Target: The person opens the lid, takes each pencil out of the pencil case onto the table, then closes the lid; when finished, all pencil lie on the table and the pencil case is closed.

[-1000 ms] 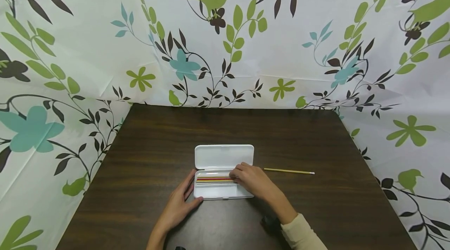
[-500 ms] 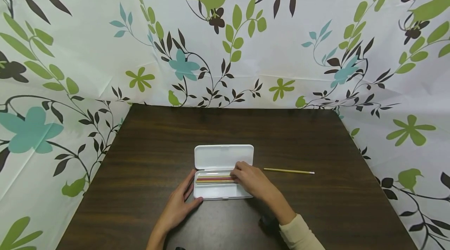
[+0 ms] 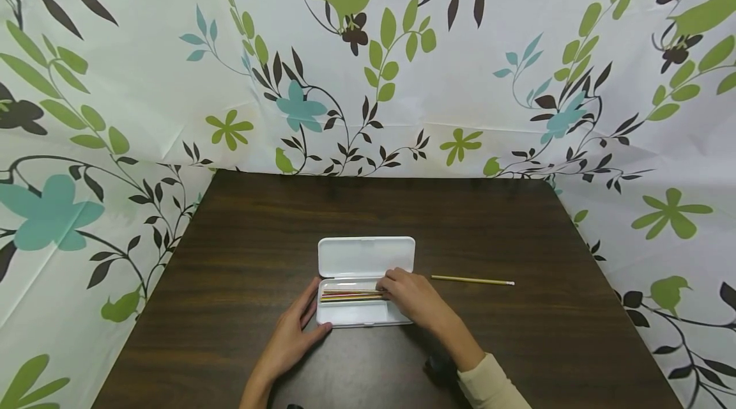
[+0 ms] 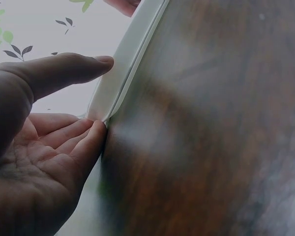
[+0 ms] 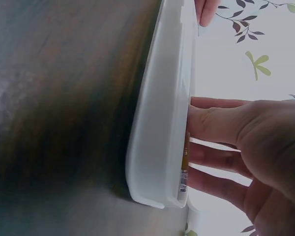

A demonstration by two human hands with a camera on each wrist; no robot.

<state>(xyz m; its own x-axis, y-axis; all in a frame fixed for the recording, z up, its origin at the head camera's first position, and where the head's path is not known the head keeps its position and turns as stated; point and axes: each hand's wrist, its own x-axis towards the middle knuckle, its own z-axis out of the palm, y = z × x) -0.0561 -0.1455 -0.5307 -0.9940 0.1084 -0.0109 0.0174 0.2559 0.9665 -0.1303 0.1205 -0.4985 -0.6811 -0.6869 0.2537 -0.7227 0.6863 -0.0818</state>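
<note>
Fingers [image 3: 386,285] on smooth white plastic case [image 3: 362,256]

Dark wood-grain bench [image 3: 368,204] at frame centre. White curtain [image 3: 172,64], leaf-and-bird print, encloses rear and both sides. Lighting even.

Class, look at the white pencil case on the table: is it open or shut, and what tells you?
Open. The white pencil case has its lid folded back flat, exposing the coloured pencils in its tray.

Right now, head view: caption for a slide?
Left hand steadies open white pencil case; right hand touches pencils inside.
</note>
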